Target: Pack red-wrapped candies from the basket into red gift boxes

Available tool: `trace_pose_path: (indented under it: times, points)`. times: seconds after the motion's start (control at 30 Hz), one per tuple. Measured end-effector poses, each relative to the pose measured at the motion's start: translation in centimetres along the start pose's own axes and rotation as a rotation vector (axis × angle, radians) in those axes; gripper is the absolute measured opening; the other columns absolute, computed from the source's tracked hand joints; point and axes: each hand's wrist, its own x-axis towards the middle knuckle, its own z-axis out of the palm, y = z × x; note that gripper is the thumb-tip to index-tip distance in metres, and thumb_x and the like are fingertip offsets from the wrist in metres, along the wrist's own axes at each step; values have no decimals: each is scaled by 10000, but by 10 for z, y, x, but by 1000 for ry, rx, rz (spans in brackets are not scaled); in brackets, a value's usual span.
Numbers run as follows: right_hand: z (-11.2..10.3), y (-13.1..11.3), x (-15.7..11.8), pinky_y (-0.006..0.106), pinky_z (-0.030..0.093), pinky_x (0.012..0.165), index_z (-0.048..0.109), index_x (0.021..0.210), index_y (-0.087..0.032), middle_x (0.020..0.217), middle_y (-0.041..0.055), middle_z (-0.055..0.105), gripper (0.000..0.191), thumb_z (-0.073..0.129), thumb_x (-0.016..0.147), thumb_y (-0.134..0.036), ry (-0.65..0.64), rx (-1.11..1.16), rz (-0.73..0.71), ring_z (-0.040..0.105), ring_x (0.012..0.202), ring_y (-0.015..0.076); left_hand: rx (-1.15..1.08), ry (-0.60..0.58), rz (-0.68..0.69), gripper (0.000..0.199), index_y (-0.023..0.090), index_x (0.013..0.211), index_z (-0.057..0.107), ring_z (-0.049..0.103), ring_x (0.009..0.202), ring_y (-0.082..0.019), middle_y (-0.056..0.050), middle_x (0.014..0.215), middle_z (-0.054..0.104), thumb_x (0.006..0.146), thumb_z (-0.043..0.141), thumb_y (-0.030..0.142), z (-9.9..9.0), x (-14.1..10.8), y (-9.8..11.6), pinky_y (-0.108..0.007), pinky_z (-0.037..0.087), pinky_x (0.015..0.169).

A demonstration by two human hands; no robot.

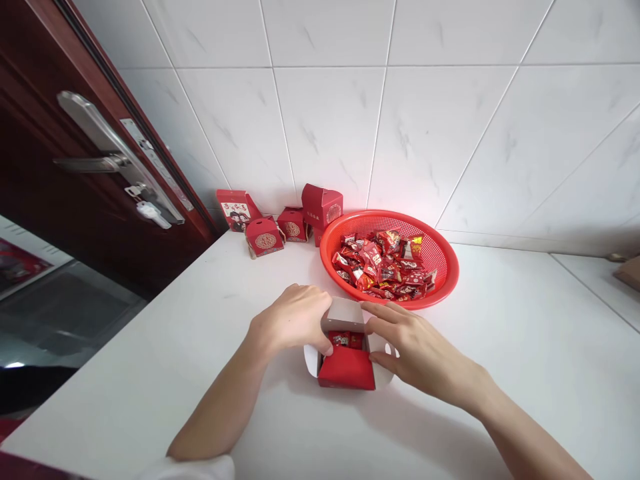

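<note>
A small red candy box [347,371] sits on the white counter in front of me with its top flaps raised. Inside it lie a few red-wrapped candies [349,340], partly covered by the red front flap. My left hand [296,317] grips the box at its left and back, thumb at the front flap's corner. On the other side, my right hand [407,340] has its fingers on the pale back flap [345,313] and its thumb by the right edge. White side flaps stick out on both sides, the left one partly behind my left hand.
Behind the box stands a red plastic basket [449,283] with many wrapped candies [383,267]. Several closed red gift boxes [265,237] are grouped at the back left against the tiled wall [325,127]. A dark red door [35,133] with a handle and keys is at left.
</note>
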Motion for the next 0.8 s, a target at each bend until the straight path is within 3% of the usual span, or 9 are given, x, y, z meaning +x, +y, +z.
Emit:
trace_pose_path:
  times: [0.1, 0.27, 0.37, 0.53, 0.67, 0.8]
  points:
    - [-2, 3, 2, 322, 498, 664, 627, 902, -193, 999, 65, 690, 171, 701, 889, -39, -2, 35, -58, 628, 860, 225, -1, 22, -44, 370, 237, 661, 499, 610, 728, -248, -15, 730, 624, 619, 796, 453, -1, -3, -3, -320, 320, 560]
    - [-5, 8, 2, 318, 487, 733, 625, 857, -183, 1032, 64, 714, 196, 689, 876, 1, -49, 128, -143, 618, 892, 209, -7, 42, -91, 365, 233, 769, 603, 617, 753, -271, -39, 783, 641, 580, 797, 478, -3, -7, -10, -315, 342, 559]
    - [-5, 10, 2, 309, 463, 718, 629, 837, -180, 931, 51, 710, 190, 708, 847, -7, -102, 156, -154, 593, 843, 198, -44, 28, -25, 356, 234, 841, 624, 624, 793, -266, -31, 807, 646, 606, 784, 447, -4, -8, -13, -306, 361, 564]
    - [-6, 11, 4, 312, 421, 696, 625, 809, -166, 815, 52, 654, 184, 571, 931, -40, -159, 126, -172, 535, 777, 188, -150, -49, 164, 206, 237, 765, 631, 643, 948, -258, -20, 851, 697, 744, 706, 428, -9, -13, -17, -291, 410, 646]
    - [-6, 11, 5, 313, 407, 691, 633, 822, -166, 786, 49, 623, 229, 583, 1028, -254, -160, 169, -155, 508, 770, 192, -178, -59, 192, 321, 226, 744, 679, 658, 929, -263, -46, 880, 733, 798, 678, 542, -10, -13, -17, -299, 443, 684]
    - [-3, 11, 5, 312, 399, 699, 661, 880, -169, 803, 44, 624, 272, 660, 1000, -413, -154, 195, -159, 501, 771, 194, -174, -44, 225, 316, 225, 731, 700, 664, 852, -239, -42, 831, 732, 813, 680, 529, -7, -11, -18, -288, 457, 685]
